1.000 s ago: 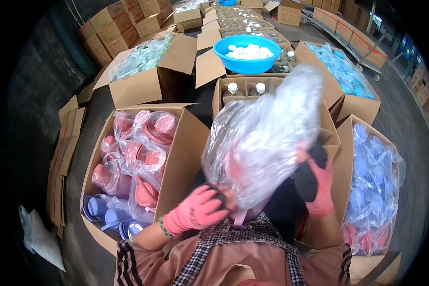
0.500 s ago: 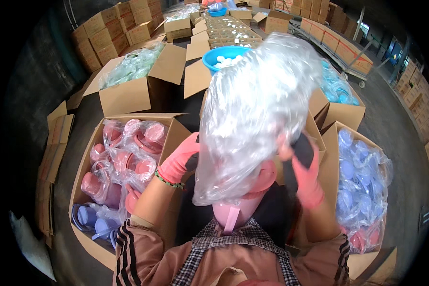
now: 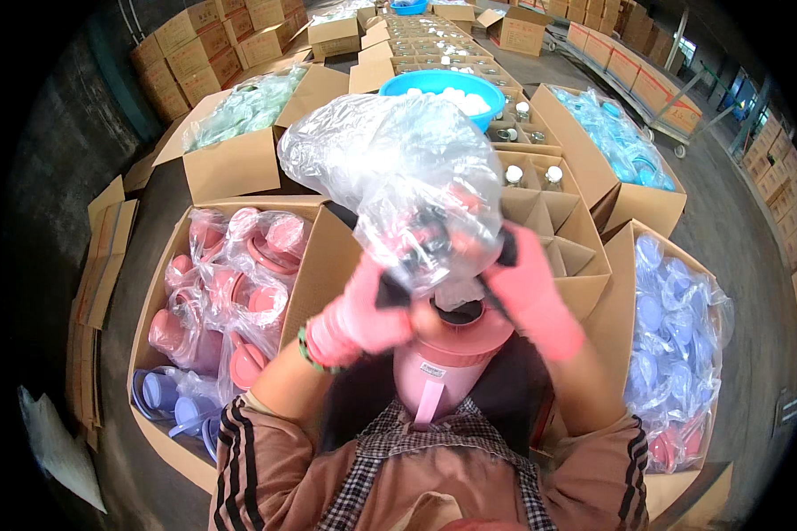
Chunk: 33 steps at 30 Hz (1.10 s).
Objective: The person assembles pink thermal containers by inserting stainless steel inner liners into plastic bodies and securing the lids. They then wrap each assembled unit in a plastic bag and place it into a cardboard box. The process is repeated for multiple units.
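Gripping a clear plastic bag (image 3: 398, 159), the left hand (image 3: 363, 305) and right hand (image 3: 533, 288) close on its lower part; the pink jug (image 3: 429, 376) sits at the bag's six o'clock, an open carton (image 3: 323, 265) at the jug's nine.

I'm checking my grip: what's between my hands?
In the head view, a clear plastic bag is between left hand and right hand, above the pink jug.

Clear plastic bag (image 3: 398, 155) above pink jug (image 3: 456, 363)

jug (image 3: 456, 379): pink | basin (image 3: 416, 82): blue | apron (image 3: 456, 434): checked — black, white
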Tool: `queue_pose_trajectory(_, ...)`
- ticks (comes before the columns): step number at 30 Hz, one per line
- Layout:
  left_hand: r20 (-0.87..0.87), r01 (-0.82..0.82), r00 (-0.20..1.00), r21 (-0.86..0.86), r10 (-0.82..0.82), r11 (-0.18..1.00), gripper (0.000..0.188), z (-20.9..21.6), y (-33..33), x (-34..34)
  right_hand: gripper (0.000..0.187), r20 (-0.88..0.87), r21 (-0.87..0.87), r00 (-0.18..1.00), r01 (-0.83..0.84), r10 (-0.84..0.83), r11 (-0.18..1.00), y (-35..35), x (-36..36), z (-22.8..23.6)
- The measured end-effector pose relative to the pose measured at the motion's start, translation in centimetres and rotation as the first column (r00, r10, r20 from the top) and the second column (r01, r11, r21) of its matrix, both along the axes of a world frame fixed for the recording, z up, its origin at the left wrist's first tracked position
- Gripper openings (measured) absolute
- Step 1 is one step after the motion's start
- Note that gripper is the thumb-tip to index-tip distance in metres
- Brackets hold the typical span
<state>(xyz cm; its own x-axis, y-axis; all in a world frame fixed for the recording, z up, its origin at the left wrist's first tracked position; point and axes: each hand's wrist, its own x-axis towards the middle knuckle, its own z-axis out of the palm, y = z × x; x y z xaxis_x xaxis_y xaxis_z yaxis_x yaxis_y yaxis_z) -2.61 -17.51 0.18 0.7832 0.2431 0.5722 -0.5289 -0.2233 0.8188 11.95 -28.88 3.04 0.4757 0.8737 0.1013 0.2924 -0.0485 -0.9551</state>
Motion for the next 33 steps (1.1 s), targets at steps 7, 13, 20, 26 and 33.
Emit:
queue_pose_trajectory(7, -0.298, -0.469, 0.698, 0.496, 0.651, 0.731, 0.043, -6.3, 13.8, 4.5, 0.032, 0.328, -0.448, 0.64, -0.542, 0.695, 0.711, -5.7, 3.5, 0.5)
queue_pose_trajectory(13, 0.092, -0.723, 0.541, 0.558, 0.836, 0.407, 0.059, -9.4, 10.4, 8.2, 0.02, 0.86, -0.368, 0.457, 0.252, 0.225, 0.895, -2.2, 10.0, -9.5)
queue_pose_trajectory(20, -0.162, -0.124, 0.986, -0.627, 0.027, 0.769, 0.05, -15.8, 0.5, -1.5, 0.035, -0.154, -0.37, 0.987, -0.106, 0.051, 0.923, -11.9, 5.3, -10.9)
queue_pose_trajectory(26, -0.672, -0.521, 0.669, -0.119, 0.318, 0.845, 0.053, -19.6, -4.7, -11.7, 0.022, 0.529, -0.48, 0.74, -0.142, 0.415, 0.866, -13.3, 1.7, -15.8)
queue_pose_trajectory(33, -0.304, -0.11, 0.901, 0.527, 0.308, 0.842, 0.036, -18.5, -7.6, -10.9, 0.029, 0.346, -0.434, 0.863, -0.2, 0.368, 0.878, -9.0, 4.1, -19.2)
